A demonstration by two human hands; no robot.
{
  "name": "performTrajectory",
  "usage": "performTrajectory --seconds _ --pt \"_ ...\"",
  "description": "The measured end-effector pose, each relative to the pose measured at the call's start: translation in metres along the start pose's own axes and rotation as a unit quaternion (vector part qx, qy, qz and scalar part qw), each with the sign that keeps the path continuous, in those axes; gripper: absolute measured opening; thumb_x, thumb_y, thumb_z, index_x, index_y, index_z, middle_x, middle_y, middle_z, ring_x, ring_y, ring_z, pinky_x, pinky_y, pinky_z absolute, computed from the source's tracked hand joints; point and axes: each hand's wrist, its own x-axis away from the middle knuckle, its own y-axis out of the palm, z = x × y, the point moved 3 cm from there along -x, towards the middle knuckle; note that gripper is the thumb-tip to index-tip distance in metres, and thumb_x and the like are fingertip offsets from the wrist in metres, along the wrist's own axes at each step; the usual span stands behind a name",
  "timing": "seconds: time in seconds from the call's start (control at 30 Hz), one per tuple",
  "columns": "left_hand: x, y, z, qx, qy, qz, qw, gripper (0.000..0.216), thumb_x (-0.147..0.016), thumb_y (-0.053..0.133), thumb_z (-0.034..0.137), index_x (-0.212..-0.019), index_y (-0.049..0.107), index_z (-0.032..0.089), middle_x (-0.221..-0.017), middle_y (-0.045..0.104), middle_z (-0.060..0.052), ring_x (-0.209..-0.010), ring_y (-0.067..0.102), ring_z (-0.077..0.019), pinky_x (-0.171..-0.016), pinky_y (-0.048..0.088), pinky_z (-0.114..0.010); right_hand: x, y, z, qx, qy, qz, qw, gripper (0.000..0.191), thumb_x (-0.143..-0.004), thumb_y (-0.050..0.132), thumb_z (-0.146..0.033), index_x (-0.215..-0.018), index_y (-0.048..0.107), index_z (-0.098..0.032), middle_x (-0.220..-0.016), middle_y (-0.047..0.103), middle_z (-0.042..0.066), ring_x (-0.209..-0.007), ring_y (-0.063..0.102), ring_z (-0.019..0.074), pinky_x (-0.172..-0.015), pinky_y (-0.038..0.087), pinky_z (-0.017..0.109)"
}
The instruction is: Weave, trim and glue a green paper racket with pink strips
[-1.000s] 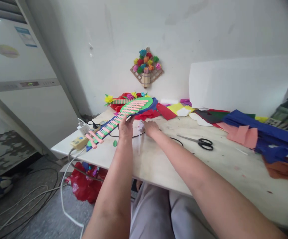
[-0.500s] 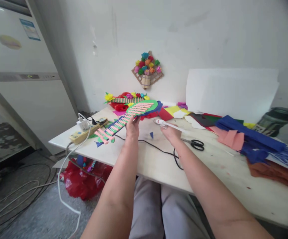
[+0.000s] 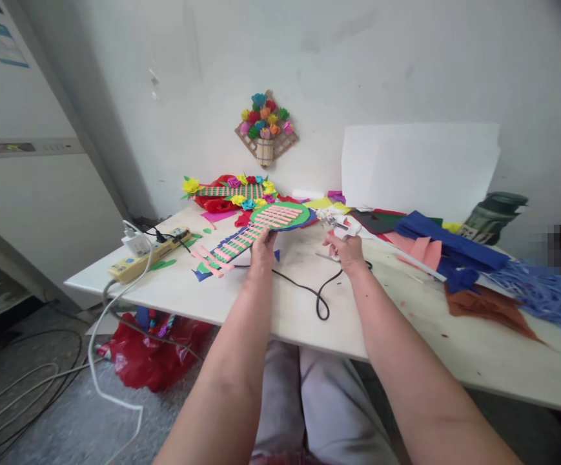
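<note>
Pinching a paddle-shaped paper piece (image 3: 261, 225) with the left hand (image 3: 263, 248), closed on the junction of green oval head and long striped neck. Held up off the white table (image 3: 280, 316), tilted, with the head up and away from the grip and the neck running down to the left of it, pink strips across green over a blue backing. Clasping a white glue gun (image 3: 342, 226) in the right hand (image 3: 346, 250), wrapped tight round the handle, nozzle end turned left toward the oval head, close to it; touching or not, impossible to tell. Hanging down from that grip, a black cord (image 3: 319, 294), looping on the table between the two forearms. Left of the left grip, beyond the neck's low end, a yellowish power strip (image 3: 147, 259) near the table edge, with a white plug and cables in it. Beyond the left grip, against the wall, a second striped piece edged with paper flowers (image 3: 229, 189); higher up on the wall, a small basket of paper flowers (image 3: 264, 128). Right of the right grip, heaped paper: blue sheets (image 3: 449, 240), a pink piece (image 3: 418, 248), brown paper (image 3: 486, 307) nearer the table edge. Behind that heap, a white board (image 3: 418, 168) leaning on the wall. Below the table, left of both arms, a red bag (image 3: 157, 345) on the floor
</note>
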Motion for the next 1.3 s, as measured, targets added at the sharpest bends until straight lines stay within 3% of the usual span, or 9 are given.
performTrajectory --seconds 0.17,0.33,0.7,0.9,1.3 --pt "0.002 0.0 0.0 -0.019 -0.013 -0.035 0.999 0.04 -0.067 0.056 0.008 -0.102 0.059 0.026 -0.115 0.06 0.0 -0.116 0.047 -0.0208 -0.095 0.038 -0.039 0.013 0.017 -0.004 0.024 0.022 -0.125 0.992 0.026 -0.059 0.067 -0.037 -0.064 0.057 -0.013 -0.055 0.062 0.002 -0.03 0.036 0.0042 -0.03 0.032 0.021" --pt "0.002 0.001 0.0 -0.021 -0.018 -0.061 0.998 0.037 -0.067 0.058 0.01 -0.1 0.06 0.025 -0.111 0.061 -0.001 -0.114 0.049 -0.021 -0.095 0.037 -0.039 0.018 0.029 -0.003 0.077 0.028 -0.165 0.983 0.026 -0.06 0.067 -0.038 -0.062 0.057 -0.013 -0.053 0.06 0.001 -0.029 0.036 0.0049 -0.028 0.031 0.021" --pt "-0.001 -0.001 -0.004 -0.05 -0.029 -0.072 0.996 0.038 -0.067 0.058 0.012 -0.102 0.058 0.027 -0.111 0.061 -0.001 -0.112 0.051 -0.0207 -0.095 0.037 -0.04 0.015 0.029 0.002 0.142 0.043 -0.139 0.979 0.028 -0.06 0.066 -0.038 -0.071 0.062 -0.013 -0.049 0.057 -0.002 -0.03 0.038 0.0055 -0.028 0.031 0.019" --pt "0.0 0.0 -0.005 -0.066 -0.032 -0.065 0.995 0.038 -0.069 0.058 0.013 -0.104 0.058 0.026 -0.112 0.061 -0.002 -0.112 0.05 -0.0209 -0.095 0.037 -0.04 0.015 0.03 0.003 0.174 0.039 -0.118 0.977 0.026 -0.06 0.066 -0.039 -0.069 0.063 -0.015 -0.049 0.056 -0.002 -0.037 0.047 0.008 -0.03 0.033 0.016" --pt "0.003 0.003 -0.006 -0.05 -0.05 -0.059 0.996 0.045 -0.067 0.058 0.01 -0.109 0.056 0.024 -0.112 0.061 -0.004 -0.11 0.052 -0.0211 -0.095 0.036 -0.04 0.012 0.033 0.008 0.216 0.011 -0.114 0.97 0.024 -0.063 0.064 -0.036 -0.074 0.065 -0.014 -0.061 0.065 0.004 -0.052 0.061 0.0161 -0.05 0.048 0.025"
